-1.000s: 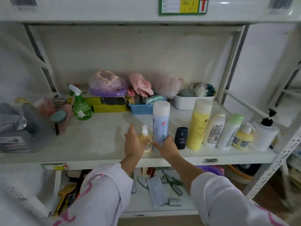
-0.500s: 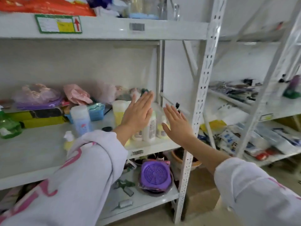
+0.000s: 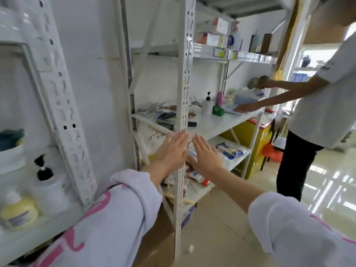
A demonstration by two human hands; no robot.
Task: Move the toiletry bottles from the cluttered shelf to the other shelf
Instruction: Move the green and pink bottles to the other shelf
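My left hand point(image 3: 171, 151) and my right hand point(image 3: 206, 157) are held out flat side by side, fingers straight, holding nothing, in front of a white upright post point(image 3: 183, 105) of the other shelf unit. That unit's middle shelf point(image 3: 217, 122) carries a white pump bottle point(image 3: 207, 105), a pink bottle point(image 3: 219, 98) and a green item point(image 3: 218, 110). At the far left edge, on the first shelf, stand a white pump bottle with a black top point(image 3: 48, 187) and a squat yellow bottle point(image 3: 19, 211).
Another person point(image 3: 316, 105) in a white shirt and dark trousers stands at the right, both hands over the far end of the middle shelf. Packets point(image 3: 229, 151) lie on the lower shelf. A brown cardboard box point(image 3: 158, 234) sits on the floor by the post.
The view has swung right, from the cluttered shelf to the neighbouring unit. Both hands let go of the bottles, opened flat and moved right with the view.
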